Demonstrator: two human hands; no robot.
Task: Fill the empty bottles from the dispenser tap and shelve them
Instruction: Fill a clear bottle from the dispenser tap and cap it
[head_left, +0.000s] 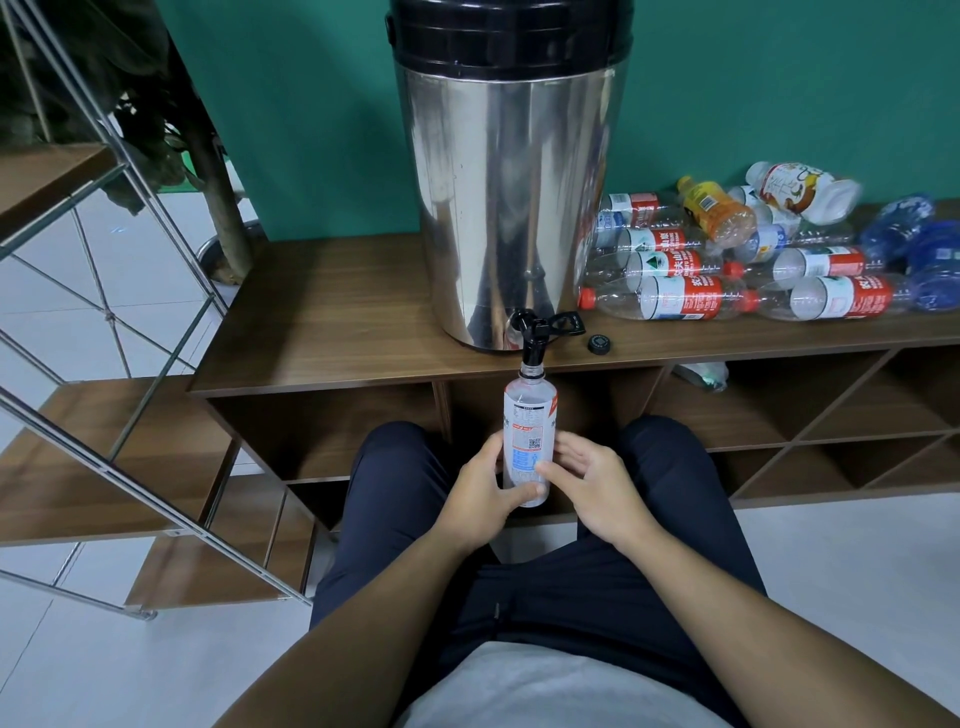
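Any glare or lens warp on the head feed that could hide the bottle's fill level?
Head view: bright streaky reflections run down the steel dispenser; wide-angle bending curves the shelf top and staircase rails; the bottle under the tap is sharp, but its clear wall and label make the water level unreadable.

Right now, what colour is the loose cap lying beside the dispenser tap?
Black; the loose cap shows best in the head view.
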